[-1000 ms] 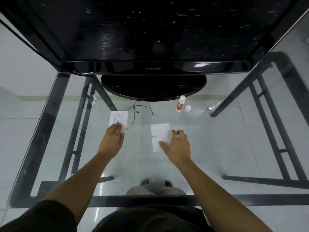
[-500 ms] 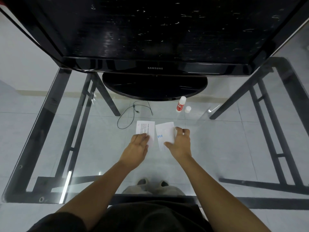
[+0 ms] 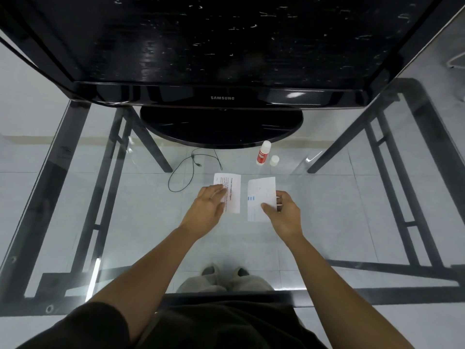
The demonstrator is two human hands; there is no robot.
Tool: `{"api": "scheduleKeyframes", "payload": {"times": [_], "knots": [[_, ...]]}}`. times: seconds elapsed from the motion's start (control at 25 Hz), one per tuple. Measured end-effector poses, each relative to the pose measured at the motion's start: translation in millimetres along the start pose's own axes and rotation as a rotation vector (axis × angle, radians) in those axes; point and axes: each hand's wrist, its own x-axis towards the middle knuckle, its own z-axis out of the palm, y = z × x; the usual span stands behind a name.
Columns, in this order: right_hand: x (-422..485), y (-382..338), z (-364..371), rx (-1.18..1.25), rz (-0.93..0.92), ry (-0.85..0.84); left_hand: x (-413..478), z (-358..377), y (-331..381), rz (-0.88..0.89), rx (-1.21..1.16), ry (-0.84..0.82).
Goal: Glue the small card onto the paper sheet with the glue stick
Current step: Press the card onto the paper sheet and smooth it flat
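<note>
Two white pieces lie side by side on the glass table (image 3: 352,222). The left one is a paper sheet (image 3: 232,191) printed with text and a red heading. My left hand (image 3: 206,210) lies flat on its left part and presses it down. The right one is a small card (image 3: 260,195) with blue marks. My right hand (image 3: 285,215) pinches its right edge, thumb on top. A narrow gap separates the two pieces. The red and white glue stick (image 3: 263,153) stands upright behind them, with its white cap (image 3: 274,160) off beside it.
A black television (image 3: 221,96) on a round stand (image 3: 221,127) fills the back of the table, just behind the glue stick. A thin black cable (image 3: 181,172) loops left of the papers. The table's dark frame legs and my feet show through the glass.
My left hand slid the printed sheet rightward until it lay next to the card. My right hand shifted its grip to the card's right edge and moved the card slightly to the right.
</note>
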Motion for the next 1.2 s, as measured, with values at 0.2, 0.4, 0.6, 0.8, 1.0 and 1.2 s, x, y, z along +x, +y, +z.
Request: {"api": "scheduleKeyframes", "payload": {"times": [0.2, 0.4, 0.6, 0.8, 1.0, 1.2], "knots": [[-3.7, -7.3, -2.5, 0.034, -0.143, 0.042, 3.1, -7.8, -20.4, -0.038, 0.115, -0.097], [-6.1, -18.8, 3.8, -0.015, -0.259, 0.14, 5.1, -2.2, -14.0, -0.075, 0.149, -0.086], [-8.6, -20.5, 10.4, -0.087, -0.304, 0.12, 7.2, -3.5, -17.1, -0.066, 0.138, -0.093], [-9.3, -20.6, 13.2, -0.096, -0.295, 0.104, 8.5, -4.2, -17.0, -0.08, 0.104, -0.108], [-14.2, -27.9, 12.6, -0.153, -0.401, 0.121, 11.3, -18.2, -8.3, -0.12, -0.114, 0.038], [-21.1, -38.0, 21.4, -0.264, -0.526, 0.093, 38.0, -59.1, 13.6, -0.478, -0.701, -0.023]]}}
